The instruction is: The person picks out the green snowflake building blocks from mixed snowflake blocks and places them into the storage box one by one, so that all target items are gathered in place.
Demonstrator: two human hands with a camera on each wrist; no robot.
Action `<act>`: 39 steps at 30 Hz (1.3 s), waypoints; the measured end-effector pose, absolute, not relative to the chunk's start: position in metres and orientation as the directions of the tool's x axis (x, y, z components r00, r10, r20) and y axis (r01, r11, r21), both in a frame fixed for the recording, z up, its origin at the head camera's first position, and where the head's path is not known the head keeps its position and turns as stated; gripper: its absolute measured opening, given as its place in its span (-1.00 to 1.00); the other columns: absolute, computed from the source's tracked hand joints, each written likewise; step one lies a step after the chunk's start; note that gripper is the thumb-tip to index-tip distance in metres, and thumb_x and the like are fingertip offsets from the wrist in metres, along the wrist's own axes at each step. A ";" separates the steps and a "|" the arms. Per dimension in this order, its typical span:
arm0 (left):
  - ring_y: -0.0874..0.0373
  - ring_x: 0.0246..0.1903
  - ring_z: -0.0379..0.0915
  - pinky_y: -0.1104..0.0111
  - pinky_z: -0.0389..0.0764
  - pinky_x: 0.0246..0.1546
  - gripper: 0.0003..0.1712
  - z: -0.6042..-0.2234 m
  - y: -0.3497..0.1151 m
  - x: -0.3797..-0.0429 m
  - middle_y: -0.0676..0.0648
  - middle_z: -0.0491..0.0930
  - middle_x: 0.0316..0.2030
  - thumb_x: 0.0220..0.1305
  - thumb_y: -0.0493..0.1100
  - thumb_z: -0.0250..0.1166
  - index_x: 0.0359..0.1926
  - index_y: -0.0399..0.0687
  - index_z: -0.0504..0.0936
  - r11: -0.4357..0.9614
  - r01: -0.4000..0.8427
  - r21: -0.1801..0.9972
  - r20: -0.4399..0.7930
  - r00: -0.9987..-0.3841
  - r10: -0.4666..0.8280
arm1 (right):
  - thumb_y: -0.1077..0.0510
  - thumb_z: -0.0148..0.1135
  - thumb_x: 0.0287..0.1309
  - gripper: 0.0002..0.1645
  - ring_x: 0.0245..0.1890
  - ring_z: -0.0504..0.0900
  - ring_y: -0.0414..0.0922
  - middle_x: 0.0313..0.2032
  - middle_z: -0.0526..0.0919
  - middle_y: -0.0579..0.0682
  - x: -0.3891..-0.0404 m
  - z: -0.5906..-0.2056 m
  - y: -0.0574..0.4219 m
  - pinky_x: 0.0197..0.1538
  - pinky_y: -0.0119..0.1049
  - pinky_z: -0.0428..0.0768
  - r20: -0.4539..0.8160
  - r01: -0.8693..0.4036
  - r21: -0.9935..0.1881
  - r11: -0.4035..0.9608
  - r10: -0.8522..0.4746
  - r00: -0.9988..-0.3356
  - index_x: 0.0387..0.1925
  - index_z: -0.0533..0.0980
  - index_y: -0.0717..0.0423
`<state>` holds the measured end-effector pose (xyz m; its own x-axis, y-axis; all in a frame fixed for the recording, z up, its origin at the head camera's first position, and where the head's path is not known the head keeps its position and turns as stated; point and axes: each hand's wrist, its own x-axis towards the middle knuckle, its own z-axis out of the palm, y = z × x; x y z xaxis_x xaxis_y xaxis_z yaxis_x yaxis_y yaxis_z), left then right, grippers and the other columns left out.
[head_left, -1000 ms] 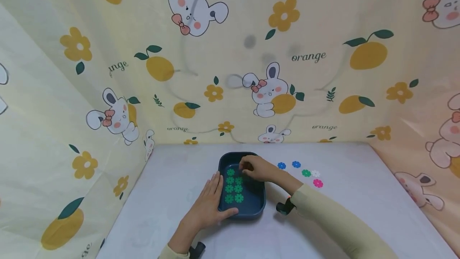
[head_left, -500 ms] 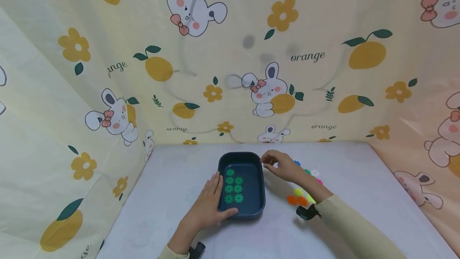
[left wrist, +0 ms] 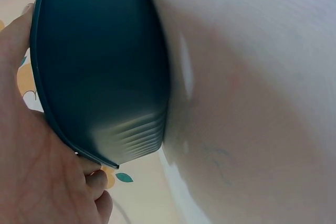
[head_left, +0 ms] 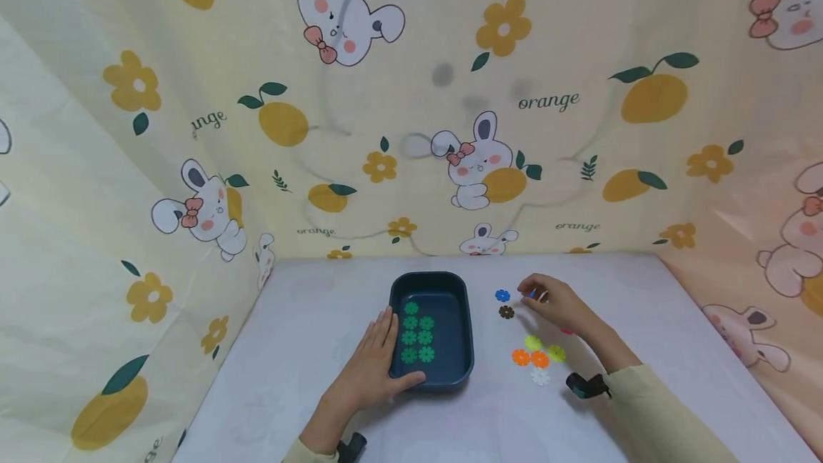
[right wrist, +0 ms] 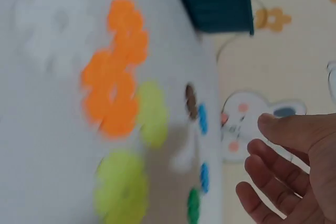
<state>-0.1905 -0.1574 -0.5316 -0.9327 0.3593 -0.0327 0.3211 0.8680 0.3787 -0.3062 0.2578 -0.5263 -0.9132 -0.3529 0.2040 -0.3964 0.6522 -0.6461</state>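
My left hand (head_left: pixel 363 366) lies against the left wall of a dark blue rectangular tray (head_left: pixel 452 383), fingers straight along its side. The thumb rests over the near rim. In the left wrist view, this hand (left wrist: pixel 39 166) touches the outer edge. Several green flower-shaped plastic discs (head_left: pixel 425 337) lie inside, in two columns. To the right of the tray, my right hand (head_left: pixel 559 302) hovers over loose discs, among them a blue one (head_left: pixel 530 294) partly behind the fingers. The right wrist view shows its fingers (right wrist: pixel 270 163) loosely bent, apart from the discs, with nothing held.
Other loose discs lie right of the tray: blue (head_left: pixel 502 295), brown (head_left: pixel 506 312), yellow-green (head_left: pixel 556 354), orange (head_left: pixel 539 359) and white (head_left: pixel 541 376). A pink disc (head_left: pixel 566 330) is mostly hidden by the right hand. A patterned cloth (head_left: pixel 386 198) hangs behind the white table (head_left: pixel 308 320).
My right hand has moved from inside the tray to the right, over the loose discs. Brown, orange and yellow-green discs have come into view. The left hand and tray stay put.
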 end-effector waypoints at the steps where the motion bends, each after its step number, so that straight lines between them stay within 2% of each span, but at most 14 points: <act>1: -0.03 0.73 -0.43 0.01 -0.17 0.71 0.43 -0.532 -0.157 -0.191 -0.15 -0.33 0.75 0.29 0.62 0.24 0.74 -0.19 -0.18 0.867 0.321 0.380 -0.032 -0.933 0.359 | 0.30 0.42 0.36 -0.76 -0.18 0.64 -0.04 -0.10 0.75 0.10 -0.307 -0.529 0.262 -0.07 -0.22 0.72 0.196 -0.383 -0.648 0.658 -0.343 -0.919 0.01 0.64 0.28; 6: -0.03 0.73 -0.43 -0.01 -0.16 0.70 0.44 -0.535 -0.158 -0.190 -0.15 -0.33 0.75 0.29 0.61 0.26 0.74 -0.19 -0.18 0.867 0.310 0.390 -0.041 -0.935 0.352 | 0.25 0.46 0.34 -0.71 -0.19 0.59 -0.05 -0.12 0.71 0.07 -0.309 -0.544 0.283 -0.14 -0.31 0.63 0.125 -0.305 -0.653 0.694 -0.299 -0.946 0.02 0.63 0.27; 14: 0.00 0.73 -0.45 -0.02 -0.17 0.70 0.44 -0.538 -0.161 -0.190 -0.12 -0.36 0.75 0.29 0.63 0.23 0.75 -0.16 -0.21 0.866 0.299 0.401 -0.044 -0.938 0.344 | 0.14 0.60 0.21 -0.63 -0.15 0.52 0.05 -0.15 0.63 0.12 -0.317 -0.554 0.298 -0.10 -0.10 0.58 0.062 -0.227 -0.595 0.771 -0.238 -0.969 -0.05 0.64 0.22; 20: -0.02 0.73 -0.45 -0.02 -0.16 0.70 0.43 -0.538 -0.162 -0.189 -0.12 -0.36 0.75 0.30 0.61 0.24 0.75 -0.18 -0.19 0.868 0.300 0.396 -0.038 -0.939 0.342 | 0.04 0.59 0.22 -0.64 -0.11 0.49 0.11 -0.14 0.58 0.15 -0.319 -0.558 0.301 -0.05 -0.03 0.55 0.005 -0.170 -0.547 0.820 -0.200 -0.980 -0.12 0.66 0.17; 24: -0.02 0.73 -0.44 -0.01 -0.16 0.70 0.42 -0.537 -0.160 -0.188 -0.13 -0.34 0.75 0.31 0.60 0.25 0.75 -0.17 -0.19 0.863 0.309 0.399 -0.028 -0.937 0.348 | 0.07 0.62 0.18 -0.62 -0.10 0.46 0.10 -0.15 0.54 0.14 -0.319 -0.557 0.300 -0.03 -0.03 0.55 0.009 -0.164 -0.545 0.823 -0.189 -0.982 -0.15 0.61 0.19; 31: -0.01 0.73 -0.44 0.00 -0.16 0.70 0.42 -0.535 -0.159 -0.189 -0.12 -0.35 0.75 0.30 0.60 0.26 0.75 -0.17 -0.20 0.863 0.313 0.396 -0.028 -0.936 0.352 | 0.24 0.55 0.24 -0.58 -0.17 0.47 0.03 -0.23 0.53 0.11 -0.319 -0.553 0.294 -0.16 -0.25 0.52 -0.014 -0.143 -0.654 0.742 -0.201 -0.979 -0.07 0.45 0.23; 35: -0.02 0.73 -0.44 -0.01 -0.16 0.70 0.42 -0.532 -0.158 -0.190 -0.13 -0.34 0.75 0.31 0.59 0.26 0.75 -0.17 -0.19 0.858 0.325 0.398 -0.021 -0.932 0.363 | 0.25 0.48 0.32 -0.67 -0.16 0.49 0.01 -0.23 0.55 0.05 -0.318 -0.550 0.290 -0.13 -0.27 0.54 -0.030 -0.125 -0.674 0.728 -0.196 -0.980 -0.04 0.48 0.18; 39: -0.01 0.73 -0.44 0.00 -0.16 0.70 0.43 -0.531 -0.158 -0.191 -0.13 -0.33 0.75 0.30 0.61 0.25 0.75 -0.17 -0.19 0.860 0.324 0.393 -0.028 -0.931 0.364 | 0.27 0.45 0.34 -0.73 -0.15 0.53 0.02 -0.20 0.62 0.04 -0.319 -0.548 0.283 -0.05 -0.22 0.61 -0.001 -0.165 -0.680 0.714 -0.226 -0.974 -0.02 0.54 0.18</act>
